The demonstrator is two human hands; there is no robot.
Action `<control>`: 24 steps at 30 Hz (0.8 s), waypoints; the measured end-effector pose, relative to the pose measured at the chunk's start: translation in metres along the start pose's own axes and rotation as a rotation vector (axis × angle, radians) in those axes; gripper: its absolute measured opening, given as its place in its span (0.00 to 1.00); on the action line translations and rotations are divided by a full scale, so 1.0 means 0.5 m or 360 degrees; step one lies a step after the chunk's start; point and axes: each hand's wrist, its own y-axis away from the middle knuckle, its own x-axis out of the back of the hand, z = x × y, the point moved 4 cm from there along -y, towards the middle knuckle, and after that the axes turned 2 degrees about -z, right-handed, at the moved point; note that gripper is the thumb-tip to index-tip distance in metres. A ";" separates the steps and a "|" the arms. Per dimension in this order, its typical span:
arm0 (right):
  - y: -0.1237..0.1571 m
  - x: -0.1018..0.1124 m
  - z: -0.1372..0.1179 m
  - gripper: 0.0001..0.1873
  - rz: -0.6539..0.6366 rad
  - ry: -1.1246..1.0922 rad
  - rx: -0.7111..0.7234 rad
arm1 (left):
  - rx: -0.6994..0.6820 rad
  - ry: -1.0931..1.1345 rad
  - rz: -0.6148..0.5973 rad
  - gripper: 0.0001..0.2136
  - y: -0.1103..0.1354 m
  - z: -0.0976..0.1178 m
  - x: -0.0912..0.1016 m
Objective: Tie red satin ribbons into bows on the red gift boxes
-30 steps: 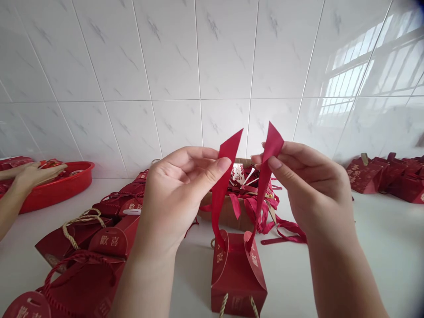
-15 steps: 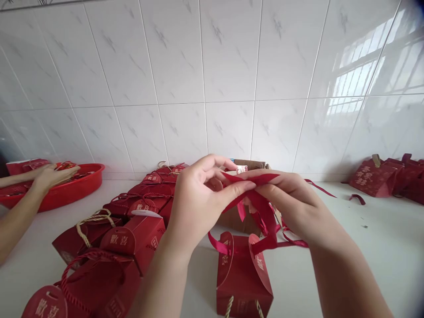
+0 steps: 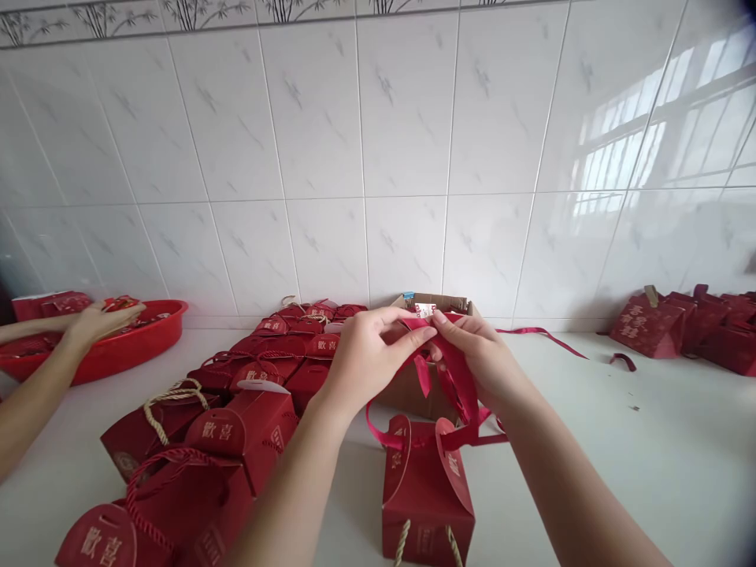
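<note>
A small red gift box point(image 3: 426, 494) stands upright on the white counter near the front, with two rounded top flaps and a rope handle. A red ribbon point(image 3: 457, 376) runs through the flaps and loops up to my hands. My left hand point(image 3: 367, 353) pinches one part of the ribbon between thumb and fingers. My right hand point(image 3: 479, 354) pinches the other part, fingertip to fingertip with the left, above the box.
Several red gift boxes point(image 3: 236, 409) lie to the left. A cardboard box point(image 3: 413, 386) of red ribbons stands behind my hands. Another person's hand point(image 3: 98, 319) reaches into a red basin point(image 3: 133, 342) at far left. More red boxes point(image 3: 685, 323) stand at far right by the tiled wall.
My hands held the two ribbon ends apart and upright, then came together and crossed the ribbon. They have since moved lower and farther from me, and the loop is tighter.
</note>
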 end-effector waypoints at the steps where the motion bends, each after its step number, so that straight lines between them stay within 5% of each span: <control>1: -0.002 0.004 0.006 0.26 0.0033 0.0002 0.0009 | 0.0061 0.0026 -0.0077 0.09 0.002 -0.007 0.000; 4: 0.000 0.012 0.018 0.26 0.0087 -0.0004 0.0059 | 0.0233 0.0041 -0.0234 0.10 0.015 -0.029 0.000; 8: 0.020 0.012 0.017 0.24 0.0013 0.0162 0.0170 | 0.0303 -0.0035 -0.0182 0.13 0.037 -0.045 0.001; 16: 0.075 -0.002 -0.003 0.14 -0.0034 0.1625 0.1456 | 0.0580 0.0425 -0.0027 0.10 0.072 -0.076 0.001; 24: 0.094 -0.007 0.001 0.15 -0.0081 0.2215 0.1805 | 0.0647 0.0593 -0.0060 0.11 0.080 -0.071 0.000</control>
